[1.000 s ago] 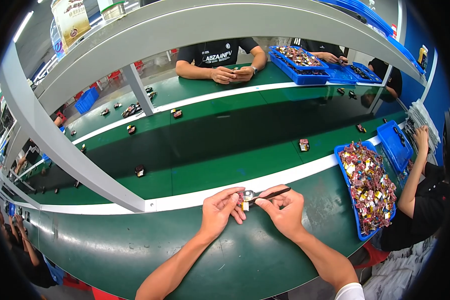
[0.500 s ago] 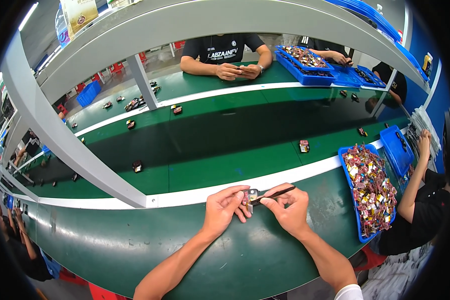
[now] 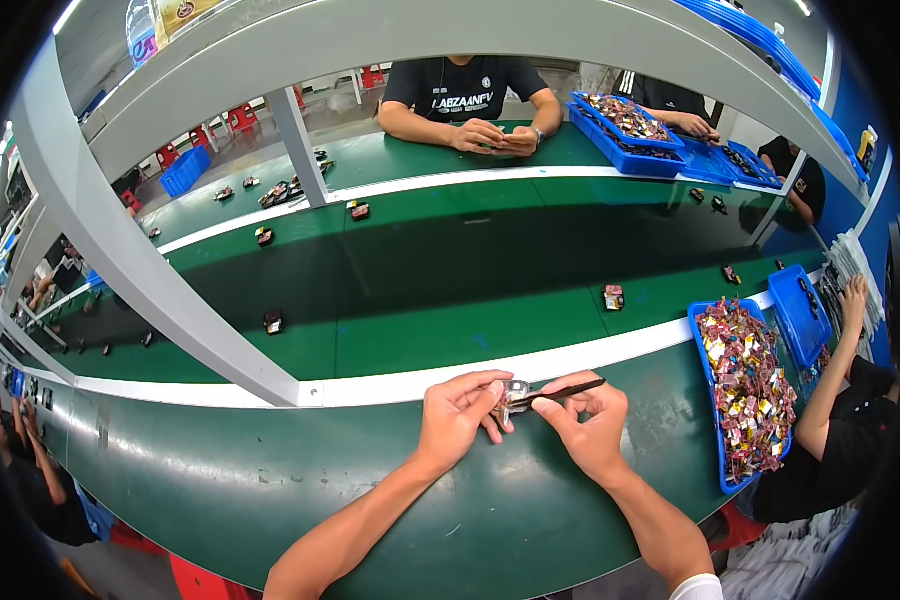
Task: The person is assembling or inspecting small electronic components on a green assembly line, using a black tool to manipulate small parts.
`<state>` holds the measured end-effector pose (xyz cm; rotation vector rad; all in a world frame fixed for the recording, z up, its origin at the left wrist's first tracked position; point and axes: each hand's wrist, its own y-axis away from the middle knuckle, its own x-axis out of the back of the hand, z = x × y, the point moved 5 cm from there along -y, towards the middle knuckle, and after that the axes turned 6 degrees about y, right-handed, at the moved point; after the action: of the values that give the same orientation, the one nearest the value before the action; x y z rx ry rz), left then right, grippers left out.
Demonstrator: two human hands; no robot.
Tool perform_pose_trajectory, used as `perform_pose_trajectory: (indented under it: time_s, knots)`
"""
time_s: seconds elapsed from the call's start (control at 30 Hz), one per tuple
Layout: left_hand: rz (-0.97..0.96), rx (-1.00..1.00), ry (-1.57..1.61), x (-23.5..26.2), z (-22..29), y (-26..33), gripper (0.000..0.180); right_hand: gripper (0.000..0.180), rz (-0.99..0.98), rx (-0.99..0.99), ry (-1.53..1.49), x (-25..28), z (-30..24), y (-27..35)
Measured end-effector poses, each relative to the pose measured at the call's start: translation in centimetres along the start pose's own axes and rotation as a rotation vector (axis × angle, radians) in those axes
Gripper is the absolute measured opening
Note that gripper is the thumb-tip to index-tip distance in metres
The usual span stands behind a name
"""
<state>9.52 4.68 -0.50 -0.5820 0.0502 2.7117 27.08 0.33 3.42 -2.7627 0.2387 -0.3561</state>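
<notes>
Where the near green bench (image 3: 270,500) meets the white strip, both forearms come up from the lower edge and the hands meet. Left hand (image 3: 457,418): fingers curled, pinching a small clear and metallic part (image 3: 513,395) just short of the strip. Right hand (image 3: 590,420): closed on a thin dark tool (image 3: 568,391), its tip touching the part. Blue tray (image 3: 745,390) of mixed coloured pieces sits well apart to the right, with a seated neighbour's arm (image 3: 832,370) stretched along its far side. Beyond the strip, green conveyor belt (image 3: 450,290) carries small dark pieces spaced apart; one lies at (image 3: 613,297). Grey slanted post (image 3: 120,250) crosses at left. Far side: a person in a black shirt (image 3: 465,88), hands together, more blue trays (image 3: 630,125) beside them.
</notes>
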Motion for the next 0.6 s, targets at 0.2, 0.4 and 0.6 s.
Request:
perform_pose_trajectory:
  time_s: [0.2,0.4,0.6]
  knots:
    - [0.000,-0.009,0.015,0.04,-0.04,-0.05,0.028,0.014,0.058,0.087,0.060,-0.09,0.42,0.25]
    - [0.013,-0.033,0.019,0.30,-0.13,-0.04,0.029,0.015,0.056,0.089,0.058,-0.22,0.22,0.35]
    - [0.023,-0.034,0.008,0.29,-0.10,-0.06,0.030,0.015,0.066,0.096,0.053,-0.18,0.23,0.42]
